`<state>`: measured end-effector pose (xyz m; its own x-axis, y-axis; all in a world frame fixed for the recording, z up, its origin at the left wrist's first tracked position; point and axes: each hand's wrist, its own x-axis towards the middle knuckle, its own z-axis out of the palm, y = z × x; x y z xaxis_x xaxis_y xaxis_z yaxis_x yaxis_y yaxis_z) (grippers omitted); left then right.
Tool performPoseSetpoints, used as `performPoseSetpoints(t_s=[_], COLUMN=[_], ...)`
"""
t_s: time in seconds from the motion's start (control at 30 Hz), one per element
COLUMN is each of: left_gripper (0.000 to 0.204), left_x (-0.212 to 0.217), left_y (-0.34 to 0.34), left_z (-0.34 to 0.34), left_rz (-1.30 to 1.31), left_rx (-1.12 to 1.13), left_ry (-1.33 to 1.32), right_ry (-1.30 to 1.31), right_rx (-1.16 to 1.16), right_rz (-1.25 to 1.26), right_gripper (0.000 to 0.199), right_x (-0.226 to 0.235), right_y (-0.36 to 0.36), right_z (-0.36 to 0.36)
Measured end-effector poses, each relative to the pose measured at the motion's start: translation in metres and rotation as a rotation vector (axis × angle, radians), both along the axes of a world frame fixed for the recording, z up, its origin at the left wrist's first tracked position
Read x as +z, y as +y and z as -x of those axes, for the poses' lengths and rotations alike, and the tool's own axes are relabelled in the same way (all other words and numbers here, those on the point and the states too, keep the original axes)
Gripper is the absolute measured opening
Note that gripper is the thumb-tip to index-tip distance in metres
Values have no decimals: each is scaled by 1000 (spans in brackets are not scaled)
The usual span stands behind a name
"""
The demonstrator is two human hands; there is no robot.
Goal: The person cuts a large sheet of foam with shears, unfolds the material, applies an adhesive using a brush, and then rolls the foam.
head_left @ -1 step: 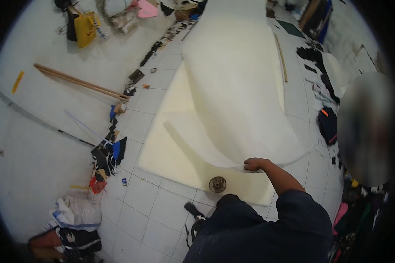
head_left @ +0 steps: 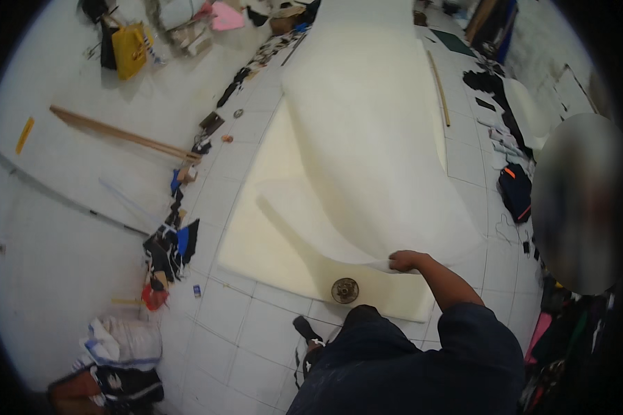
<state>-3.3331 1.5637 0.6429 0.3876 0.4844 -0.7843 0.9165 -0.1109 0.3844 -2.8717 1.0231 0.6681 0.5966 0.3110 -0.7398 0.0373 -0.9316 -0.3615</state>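
My right hand (head_left: 403,261) is closed on the near edge of a thin, translucent white sheet (head_left: 387,159). The pinched edge is lifted, and the sheet curves in a wide fold over a thick cream foam slab (head_left: 256,242) on the floor. A round, dark metal disc-shaped piece (head_left: 345,290) rests at the slab's near edge, below the hand. Beside my dark-clothed leg, a dark elongated object (head_left: 303,326) with a hanging strap shows partly; I cannot make out its kind. No left hand can be made out.
White tiles (head_left: 246,332) surround the slab. Wooden strips (head_left: 124,135) lean at the left. A white sack (head_left: 128,339) sits lower left, and small scraps line the left wall. A thin yellow stick (head_left: 439,90) and dark clothing (head_left: 514,192) lie right.
The view has shifted very slightly. My right hand keeps its grip on the sheet edge, and the sheet's right corner has moved a little.
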Motion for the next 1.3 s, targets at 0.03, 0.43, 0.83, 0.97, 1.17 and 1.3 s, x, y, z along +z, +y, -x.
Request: performPoseSetpoints(t_s=[0.03, 0.43, 0.83, 0.97, 1.17, 1.3], left_gripper=[37, 26, 29, 26, 42, 40], left_x=[1, 31, 32, 50, 13, -132], left_y=[19, 210, -19, 23, 70, 52], left_z=[-1, -272, -224, -201, -178, -200], left_rz=[-17, -41, 153, 484, 656, 1490], left_rx=[-45, -115, -1837, -1636, -1077, -2284], left_ry=[44, -370, -191, 187, 1219, 560], right_ry=[-21, -31, -97, 250, 999, 1191], right_rx=[-42, -635, -467, -719, -698, -241], right_rz=[61, 193, -238, -447, -833, -797], right_gripper=[46, 59, 39, 36, 50, 51], right_x=[-4, -51, 25, 45, -17, -149], right_y=[-19, 1, 200, 213, 243, 220], right_z=[20, 185, 395, 434, 472, 382])
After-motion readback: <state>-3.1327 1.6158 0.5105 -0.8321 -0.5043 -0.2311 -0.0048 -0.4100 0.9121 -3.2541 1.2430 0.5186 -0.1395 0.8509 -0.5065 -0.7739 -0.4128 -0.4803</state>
